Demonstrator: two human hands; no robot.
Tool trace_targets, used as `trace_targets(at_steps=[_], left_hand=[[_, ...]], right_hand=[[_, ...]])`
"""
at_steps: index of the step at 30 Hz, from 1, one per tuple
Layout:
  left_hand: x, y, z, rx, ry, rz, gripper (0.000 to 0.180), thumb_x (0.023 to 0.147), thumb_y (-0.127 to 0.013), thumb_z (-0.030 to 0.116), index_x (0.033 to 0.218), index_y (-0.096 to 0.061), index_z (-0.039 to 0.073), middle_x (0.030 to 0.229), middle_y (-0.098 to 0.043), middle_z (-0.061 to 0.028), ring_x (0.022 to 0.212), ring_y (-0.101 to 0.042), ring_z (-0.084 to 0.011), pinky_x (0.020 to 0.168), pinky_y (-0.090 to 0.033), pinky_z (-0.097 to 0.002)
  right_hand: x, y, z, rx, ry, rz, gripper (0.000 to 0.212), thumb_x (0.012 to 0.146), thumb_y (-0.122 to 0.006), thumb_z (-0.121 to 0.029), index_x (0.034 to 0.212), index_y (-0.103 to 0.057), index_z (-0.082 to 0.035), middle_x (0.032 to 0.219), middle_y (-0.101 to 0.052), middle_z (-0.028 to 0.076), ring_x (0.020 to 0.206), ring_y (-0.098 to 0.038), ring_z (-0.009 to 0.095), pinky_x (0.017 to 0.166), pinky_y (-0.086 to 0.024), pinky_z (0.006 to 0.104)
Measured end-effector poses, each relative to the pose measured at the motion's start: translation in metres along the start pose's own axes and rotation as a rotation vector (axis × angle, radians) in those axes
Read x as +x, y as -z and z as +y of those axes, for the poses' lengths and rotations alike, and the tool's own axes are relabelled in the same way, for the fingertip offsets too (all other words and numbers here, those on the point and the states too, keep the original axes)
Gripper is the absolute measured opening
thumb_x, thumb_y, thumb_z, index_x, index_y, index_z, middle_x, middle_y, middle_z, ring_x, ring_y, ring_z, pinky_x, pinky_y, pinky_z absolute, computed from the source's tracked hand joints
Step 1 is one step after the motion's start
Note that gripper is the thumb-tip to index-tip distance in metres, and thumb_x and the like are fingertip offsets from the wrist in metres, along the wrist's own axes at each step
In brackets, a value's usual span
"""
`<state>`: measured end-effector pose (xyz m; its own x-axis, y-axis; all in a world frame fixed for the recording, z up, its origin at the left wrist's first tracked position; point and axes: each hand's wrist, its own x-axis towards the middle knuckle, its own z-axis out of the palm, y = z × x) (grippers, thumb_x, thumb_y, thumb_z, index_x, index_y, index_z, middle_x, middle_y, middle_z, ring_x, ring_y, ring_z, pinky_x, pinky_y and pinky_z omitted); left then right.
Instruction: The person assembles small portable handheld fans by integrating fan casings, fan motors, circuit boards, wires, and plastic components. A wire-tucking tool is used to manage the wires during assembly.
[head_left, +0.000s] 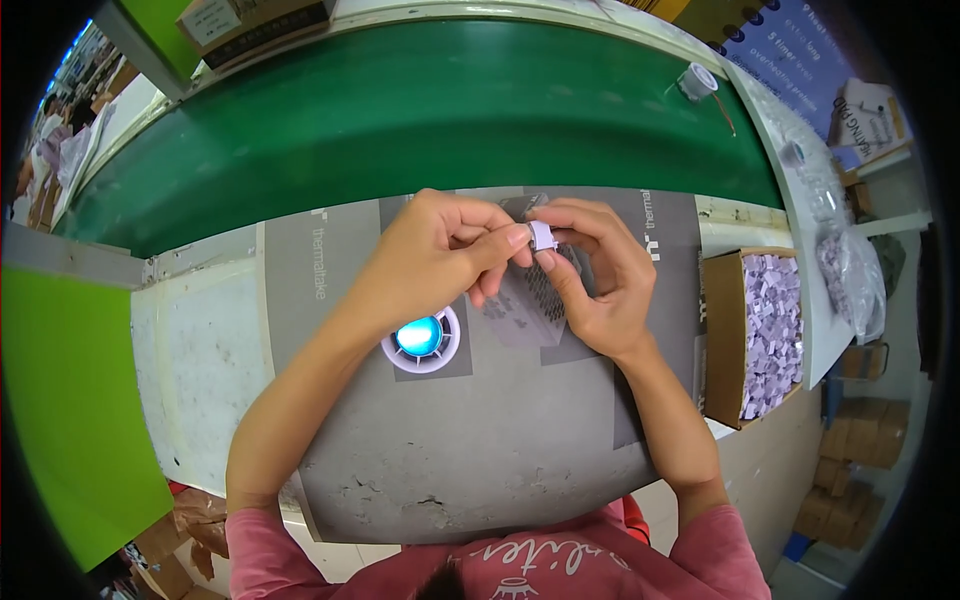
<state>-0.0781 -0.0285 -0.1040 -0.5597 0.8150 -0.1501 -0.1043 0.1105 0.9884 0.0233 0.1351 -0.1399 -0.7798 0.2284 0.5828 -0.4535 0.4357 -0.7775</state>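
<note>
The left hand and right hand pinch a small, pale lilac plastic piece between thumbs and fingers, above the far part of a grey printed mat. Nearer and left, just beside the left forearm, sits a round white ribbed part with a shiny blue centre. A brown cardboard box of small lilac pieces stands right of the mat; beyond runs a smooth green belt.

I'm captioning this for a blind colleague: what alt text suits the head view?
A person's left hand and right hand hold a small pale part between their fingertips above a grey mat. Nearby are a round blue-centred piece, an open cardboard box of pale pieces at right and, beyond the mat, a green surface.
</note>
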Motion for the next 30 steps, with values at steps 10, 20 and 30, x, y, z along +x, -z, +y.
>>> trace_targets(at_steps=[10,20,30], left_hand=[[-0.002,0.003,0.005,-0.057,0.149,-0.116,0.028,0.094,-0.063,0.025,0.08,-0.066,0.001,0.061,-0.064,-0.0051,0.052,-0.06,-0.0096,0.05,-0.041,-0.0209],[-0.008,0.005,0.01,0.382,-0.011,-0.007,0.024,0.083,-0.077,0.017,0.077,-0.062,-0.001,0.069,-0.069,-0.0095,0.059,-0.063,-0.0089,0.055,-0.046,-0.0207],[-0.013,0.001,0.014,0.511,0.174,-0.012,0.023,0.08,-0.077,0.017,0.074,-0.063,0.0,0.065,-0.069,-0.0106,0.055,-0.061,-0.0098,0.054,-0.046,-0.0243]], right_hand=[[-0.003,0.001,-0.001,0.064,-0.051,-0.072,0.032,0.078,-0.065,0.01,0.109,-0.066,0.003,0.105,-0.066,0.015,0.092,-0.065,0.022,0.082,-0.053,0.0312],[0.0,-0.001,-0.004,-0.122,0.051,-0.142,0.034,0.075,-0.067,0.007,0.107,-0.067,-0.001,0.1,-0.067,0.014,0.089,-0.065,0.027,0.08,-0.052,0.0329],[0.0,0.004,0.001,-0.01,-0.056,-0.288,0.03,0.073,-0.069,0.001,0.102,-0.067,-0.003,0.093,-0.066,0.01,0.087,-0.061,0.028,0.079,-0.049,0.0356]])
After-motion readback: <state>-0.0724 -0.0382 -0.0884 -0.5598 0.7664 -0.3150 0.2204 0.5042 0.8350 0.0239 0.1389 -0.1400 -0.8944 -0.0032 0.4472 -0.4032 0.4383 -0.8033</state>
